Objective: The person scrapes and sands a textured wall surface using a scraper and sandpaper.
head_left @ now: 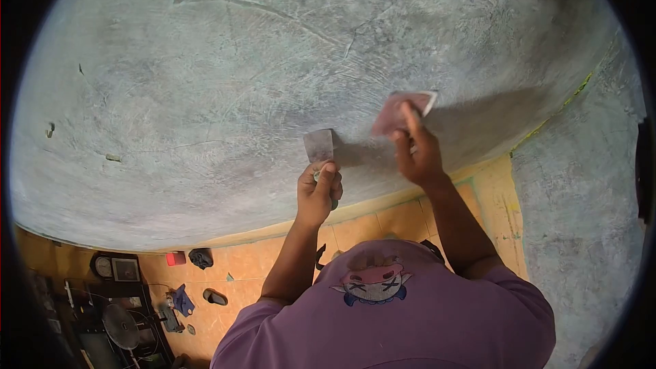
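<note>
A scraper with a flat grey blade (319,145) is upright in my left hand (319,190), whose fingers are wrapped round its handle. The blade is close to the blue-grey wall (205,96); whether it touches cannot be made out. To the right and a little higher, my right hand (418,154) holds a reddish sheet (395,115) with a pale folded corner against the wall. Its fingers are slightly blurred, with one stretched over the sheet. The wall surface is rough and patchy, with a long raised crack line above both hands.
A second wall section (574,212) meets the first at a yellowish corner line on the right. On the orange tiled floor (246,266) lie a dark slipper (215,296), a blue cloth (182,301) and a red box (175,258). A fan (121,326) stands at lower left.
</note>
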`<state>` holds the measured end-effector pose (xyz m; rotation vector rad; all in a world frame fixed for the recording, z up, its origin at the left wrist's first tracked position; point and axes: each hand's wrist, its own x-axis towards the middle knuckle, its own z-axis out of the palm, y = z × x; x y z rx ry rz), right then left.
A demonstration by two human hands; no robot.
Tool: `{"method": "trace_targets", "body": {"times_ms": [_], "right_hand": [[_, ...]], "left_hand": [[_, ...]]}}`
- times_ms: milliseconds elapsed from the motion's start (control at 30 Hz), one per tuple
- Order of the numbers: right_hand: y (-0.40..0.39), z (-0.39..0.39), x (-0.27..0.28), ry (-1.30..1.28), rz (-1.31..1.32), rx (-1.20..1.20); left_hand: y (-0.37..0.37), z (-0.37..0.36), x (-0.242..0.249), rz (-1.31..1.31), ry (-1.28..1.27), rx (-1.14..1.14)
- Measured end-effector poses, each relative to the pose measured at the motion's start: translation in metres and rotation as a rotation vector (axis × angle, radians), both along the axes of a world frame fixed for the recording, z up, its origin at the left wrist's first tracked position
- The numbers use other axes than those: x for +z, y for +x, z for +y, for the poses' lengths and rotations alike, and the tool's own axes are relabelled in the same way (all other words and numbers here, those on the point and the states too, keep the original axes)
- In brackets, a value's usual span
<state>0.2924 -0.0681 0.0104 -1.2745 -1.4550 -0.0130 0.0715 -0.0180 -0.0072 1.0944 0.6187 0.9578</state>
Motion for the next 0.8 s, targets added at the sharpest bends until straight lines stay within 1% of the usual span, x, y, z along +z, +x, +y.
{"method": "trace_targets", "body": {"times_ms": [67, 133, 233, 300, 333, 433, 500, 533, 567, 600, 633, 700, 733, 800], "right_hand": [[0.015, -0.005, 0.008, -0.124, 0.218, 0.012], [0.016, -0.004, 0.008, -0.1, 0.228, 0.04], [0.001, -0.003, -0.007, -0.073, 0.185, 0.061], [-0.007, -0.005, -0.014, -0.102, -0.148, 0.16], [-0.009, -0.008, -0.016, -0.102, -0.146, 0.165], [-0.012, -0.017, -0.021, -0.126, -0.069, 0.21], [-0.011, -0.022, -0.021, -0.208, 0.096, 0.247], [-0.011, -0.024, -0.02, -0.207, 0.094, 0.25], [-0.012, -0.026, -0.018, -0.237, 0.146, 0.274], [-0.012, -0.027, -0.017, -0.268, 0.197, 0.297], [-0.013, -0.027, -0.023, -0.266, 0.194, 0.3], [-0.016, -0.024, -0.035, -0.169, 0.277, 0.392], [-0.015, -0.024, -0.039, -0.167, 0.274, 0.394], [-0.016, -0.024, -0.038, -0.1, 0.283, 0.455]], "left_hand": [[0.004, -0.001, -0.001, -0.01, -0.003, 0.0], [0.009, -0.003, -0.001, -0.035, -0.016, -0.001], [0.016, -0.005, 0.0, -0.019, -0.019, -0.012], [0.018, -0.004, -0.002, -0.021, -0.007, -0.016], [0.018, -0.004, -0.002, -0.022, 0.003, -0.02], [0.018, -0.004, -0.003, -0.029, 0.01, -0.023], [0.02, -0.006, -0.005, -0.042, 0.009, -0.017], [0.02, -0.006, -0.004, -0.055, 0.015, -0.009], [0.021, -0.008, -0.003, -0.056, 0.017, -0.006], [0.022, -0.01, -0.001, 0.001, 0.038, 0.016], [0.023, -0.012, 0.001, 0.057, 0.06, 0.038], [0.025, -0.013, 0.005, 0.024, 0.065, 0.039], [0.025, -0.013, 0.006, -0.007, 0.069, 0.038], [0.028, -0.014, 0.01, 0.012, 0.097, 0.063]]}}
